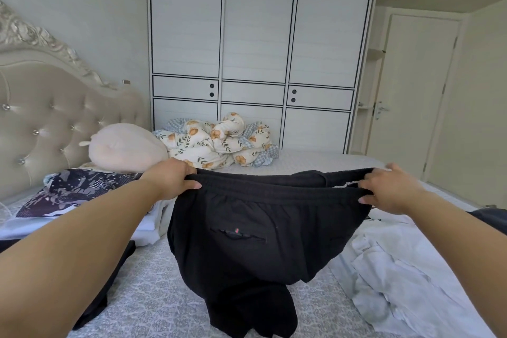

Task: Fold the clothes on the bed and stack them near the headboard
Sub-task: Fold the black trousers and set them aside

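A pair of black trousers (247, 244) hangs in front of me over the bed (153, 288), its back pocket facing me and its legs bunched on the patterned sheet. My left hand (172, 177) grips the left end of the elastic waistband. At the right end my right hand (389, 191) holds the waistband, so it is stretched wide. A folded stack with a dark patterned garment (71, 191) on top lies at the left, close to the tufted headboard (46, 118).
Crumpled white clothes (395, 269) lie on the bed at the right. A black garment (109, 282) lies under my left forearm. A pink pillow (126, 147) and a floral duvet (219, 140) sit at the far side, before a white wardrobe (260, 49).
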